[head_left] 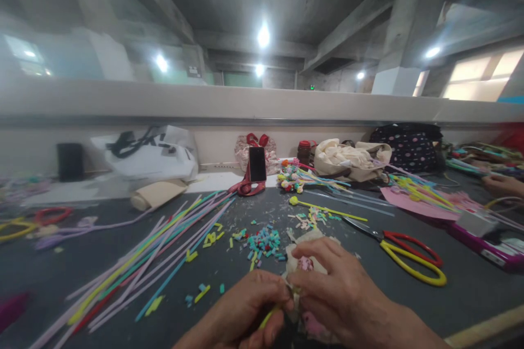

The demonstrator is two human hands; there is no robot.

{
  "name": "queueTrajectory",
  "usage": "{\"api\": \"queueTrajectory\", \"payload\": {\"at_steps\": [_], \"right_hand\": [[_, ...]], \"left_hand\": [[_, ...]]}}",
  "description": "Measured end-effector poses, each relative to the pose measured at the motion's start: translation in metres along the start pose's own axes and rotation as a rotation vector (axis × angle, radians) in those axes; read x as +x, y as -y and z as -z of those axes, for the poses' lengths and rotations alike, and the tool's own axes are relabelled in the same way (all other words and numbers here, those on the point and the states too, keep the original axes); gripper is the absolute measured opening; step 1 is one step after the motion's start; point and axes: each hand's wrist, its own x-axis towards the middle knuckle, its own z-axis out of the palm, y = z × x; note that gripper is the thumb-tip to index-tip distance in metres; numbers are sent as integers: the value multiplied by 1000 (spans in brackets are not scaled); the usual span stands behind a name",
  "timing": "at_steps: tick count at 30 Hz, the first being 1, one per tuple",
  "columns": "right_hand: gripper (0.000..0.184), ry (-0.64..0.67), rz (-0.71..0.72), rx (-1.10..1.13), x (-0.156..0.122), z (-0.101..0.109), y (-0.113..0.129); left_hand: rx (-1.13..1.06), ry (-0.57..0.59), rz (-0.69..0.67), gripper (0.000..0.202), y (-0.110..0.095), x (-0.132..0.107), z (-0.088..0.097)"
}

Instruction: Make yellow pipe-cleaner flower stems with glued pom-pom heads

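My left hand (251,305) is closed in a pinch at the front of the table, with a thin yellow stem (268,317) between its fingers. The fingertips of my right hand (344,281) meet the left ones and are bent together; what they pinch is hidden. Under and behind the right hand lies a crumpled pale wrapping (291,253) with a small pink-and-red patterned piece (305,264). Just beyond my hands is a pile of short cut blue and teal bits (264,242). Scissors (403,253) with red and yellow handles lie to the right, blades partly apart.
Long coloured stems (164,251) spread across the left. A yellow-tipped stem (331,210) and a bunch of small flowers (292,177) lie farther back. A phone (257,163) leans on a pouch; bags (352,155) line the wall. Another person's hand (501,184) is at far right.
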Motion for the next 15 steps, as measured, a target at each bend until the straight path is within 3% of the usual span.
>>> {"api": "queueTrajectory", "payload": {"at_steps": [5, 9, 12, 15], "right_hand": [[28, 12, -13, 29, 1, 1, 1], [43, -46, -25, 225, 0, 4, 1], [45, -158, -143, 386, -1, 7, -3], [31, -234, -340, 543, 0, 4, -7]], "left_hand": [[-15, 14, -23, 21, 1, 0, 0], [-60, 31, -36, 20, 3, 2, 3], [-134, 61, -84, 17, -1, 0, 4], [-214, 99, -163, 19, -5, -4, 0]]}}
